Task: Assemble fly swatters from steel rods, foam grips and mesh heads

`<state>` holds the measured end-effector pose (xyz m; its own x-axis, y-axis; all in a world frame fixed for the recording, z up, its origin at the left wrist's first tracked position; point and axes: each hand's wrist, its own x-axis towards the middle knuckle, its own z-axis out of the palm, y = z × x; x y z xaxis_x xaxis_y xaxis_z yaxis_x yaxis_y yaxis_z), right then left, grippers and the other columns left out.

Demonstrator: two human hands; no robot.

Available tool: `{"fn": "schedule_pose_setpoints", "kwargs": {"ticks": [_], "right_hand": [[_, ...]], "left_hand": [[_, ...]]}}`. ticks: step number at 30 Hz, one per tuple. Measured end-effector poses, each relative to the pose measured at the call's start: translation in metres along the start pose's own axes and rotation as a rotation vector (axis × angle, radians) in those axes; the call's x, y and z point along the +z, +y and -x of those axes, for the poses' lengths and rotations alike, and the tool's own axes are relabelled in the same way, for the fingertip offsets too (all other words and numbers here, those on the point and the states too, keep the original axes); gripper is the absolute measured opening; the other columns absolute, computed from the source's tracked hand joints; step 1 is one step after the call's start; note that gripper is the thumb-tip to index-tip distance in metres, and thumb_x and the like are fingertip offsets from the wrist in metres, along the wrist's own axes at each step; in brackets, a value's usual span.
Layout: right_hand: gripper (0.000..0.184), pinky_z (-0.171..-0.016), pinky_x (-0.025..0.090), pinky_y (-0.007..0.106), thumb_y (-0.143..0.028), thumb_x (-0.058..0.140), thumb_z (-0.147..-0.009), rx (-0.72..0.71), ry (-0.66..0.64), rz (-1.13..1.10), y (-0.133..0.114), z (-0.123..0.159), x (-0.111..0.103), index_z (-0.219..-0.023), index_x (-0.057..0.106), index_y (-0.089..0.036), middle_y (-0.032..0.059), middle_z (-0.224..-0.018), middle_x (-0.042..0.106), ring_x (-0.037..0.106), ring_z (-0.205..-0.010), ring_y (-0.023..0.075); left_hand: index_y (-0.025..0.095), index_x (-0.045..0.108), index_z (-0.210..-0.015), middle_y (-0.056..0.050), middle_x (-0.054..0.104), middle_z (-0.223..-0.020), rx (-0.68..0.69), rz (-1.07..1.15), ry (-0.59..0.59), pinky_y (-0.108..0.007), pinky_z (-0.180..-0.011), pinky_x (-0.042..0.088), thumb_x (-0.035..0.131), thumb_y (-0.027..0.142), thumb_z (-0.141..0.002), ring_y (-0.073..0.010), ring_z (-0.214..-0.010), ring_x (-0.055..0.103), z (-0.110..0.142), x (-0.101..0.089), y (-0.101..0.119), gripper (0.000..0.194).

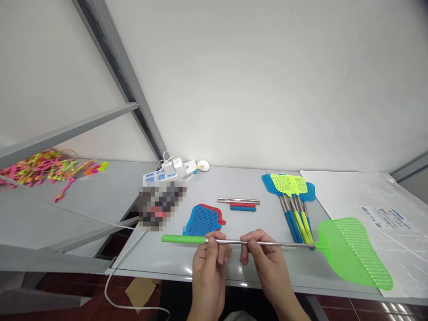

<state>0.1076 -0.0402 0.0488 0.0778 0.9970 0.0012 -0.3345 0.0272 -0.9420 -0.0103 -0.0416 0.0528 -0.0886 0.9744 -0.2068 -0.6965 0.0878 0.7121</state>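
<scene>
While both bare hands hold it roughly level above the table [240, 183], near the front edge, a green swatter [287, 244] stretches from left to right, its head [354, 254] reaching toward the front right corner. The left hand [209, 274] pinches it where the green handle [183, 239] meets the metal rod [234, 241]. The right hand [267, 263] pinches the rod partway along, thumb and fingers nearly closed. Neither hand is spread wide.

The swatter looks light. Its rod is thin and shiny, probably stiff, and might slide or turn in a loose pinch; if it is telescopic, pulling along it could change its length. The head, a thin plastic sheet full of holes, should bend easily, and its narrow neck seems the weakest spot. The handle offers the thickest, surest hold, with a light second pinch on the rod to steady the long end.

Beyond the left hand lie a blue head [200, 220] and a red head [219, 214], overlapping. Farther toward the back edge, metal rods [238, 200] rest beside a red handle [243, 205] and a blue handle [243, 208]. To the right, blue and yellow swatters [288, 183] lie bunched near a white sheet [341, 187].
</scene>
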Motion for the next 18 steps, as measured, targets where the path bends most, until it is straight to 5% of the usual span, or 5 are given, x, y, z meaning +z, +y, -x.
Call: {"fn": "schedule_pose_setpoints", "kwargs": {"ticks": [7, 10, 14, 18], "right_hand": [[0.023, -0.053, 0.041, 0.025, -0.042, 0.073, -0.084, -0.122, 0.413, -0.271, -0.029, -0.015, -0.054, -0.082, 0.065, -0.02, -0.0068, -0.054, 0.042, 0.042, -0.05, 0.0096], [0.024, -0.052, 0.039, 0.023, -0.04, 0.076, -0.082, -0.13, 0.48, -0.328, -0.038, -0.022, -0.074, -0.082, 0.065, -0.02, -0.0077, -0.056, 0.038, 0.037, -0.05, 0.0078], [0.023, -0.055, 0.041, 0.023, -0.043, 0.074, -0.083, -0.104, 0.436, -0.293, -0.028, -0.022, -0.055, -0.087, 0.065, -0.022, -0.0063, -0.059, 0.044, 0.043, -0.054, 0.0088], [0.023, -0.059, 0.043, 0.027, -0.045, 0.069, -0.087, 0.014, 0.167, -0.225, -0.008, -0.014, -0.013, -0.087, 0.067, -0.022, -0.0033, -0.059, 0.052, 0.05, -0.057, 0.0112]], "left_hand": [[0.015, 0.068, -0.088, 0.006, 0.035, -0.056, 0.306, 0.047, 0.135, -0.023, -0.062, 0.044, 0.07, 0.039, -0.088, -0.0093, -0.057, 0.037, -0.014, -0.022, 0.047, 0.024], [0.015, 0.068, -0.087, 0.007, 0.032, -0.055, 0.346, 0.074, 0.162, -0.022, -0.061, 0.044, 0.07, 0.038, -0.089, -0.0091, -0.056, 0.036, -0.019, -0.025, 0.061, 0.023], [0.016, 0.067, -0.087, 0.006, 0.033, -0.057, 0.368, 0.109, 0.152, -0.022, -0.06, 0.043, 0.067, 0.04, -0.091, -0.009, -0.055, 0.035, -0.015, -0.013, 0.048, 0.025], [0.017, 0.069, -0.09, 0.006, 0.035, -0.058, 0.185, 0.078, 0.06, -0.024, -0.062, 0.044, 0.065, 0.043, -0.092, -0.0094, -0.057, 0.038, -0.005, 0.0, 0.021, 0.027]]}}
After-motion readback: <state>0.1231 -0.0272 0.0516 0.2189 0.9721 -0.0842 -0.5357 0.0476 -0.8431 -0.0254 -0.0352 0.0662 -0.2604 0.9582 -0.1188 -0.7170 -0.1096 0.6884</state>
